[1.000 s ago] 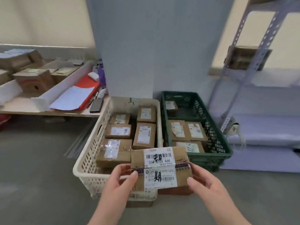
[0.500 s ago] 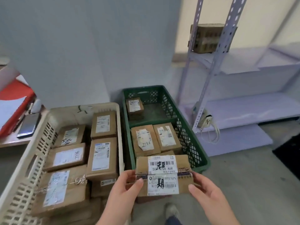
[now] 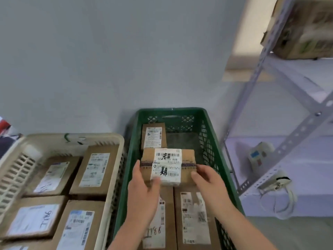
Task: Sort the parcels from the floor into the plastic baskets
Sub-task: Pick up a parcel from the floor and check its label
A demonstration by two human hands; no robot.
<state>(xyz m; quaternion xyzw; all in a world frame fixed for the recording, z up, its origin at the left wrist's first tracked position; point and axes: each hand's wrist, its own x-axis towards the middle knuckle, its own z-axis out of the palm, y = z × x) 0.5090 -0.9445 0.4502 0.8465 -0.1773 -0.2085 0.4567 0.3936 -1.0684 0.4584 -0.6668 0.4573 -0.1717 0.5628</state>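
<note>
Two bare hands are holding one brown cardboard parcel point(image 3: 168, 166) over the middle of a green plastic basket point(image 3: 133, 152). The left hand point(image 3: 142, 193) is gripping its left end, with the thumb lying on the white label and the fingers out of sight underneath. The right hand point(image 3: 210, 183) is pinching the right end, fingertips on the top face and thumb at the near edge. Whether the parcel is resting on anything is unclear.

Inside the basket, a small far parcel point(image 3: 153, 136) is lying just beyond it. Two long near parcels point(image 3: 195, 219) are lying side by side under its near edge, partly covered by the hands.

Just beside the green basket, on its left, a cream basket point(image 3: 72, 137) is holding several labelled parcels. To the right, a grey metal rack point(image 3: 251, 87) is carrying a carton point(image 3: 302, 27) up high and a pale corded device point(image 3: 275, 180) lower down.

The held parcel is lying flat with its label facing up. Its long axis is running left to right across the basket's width, and its print is reading upright toward the viewer.
</note>
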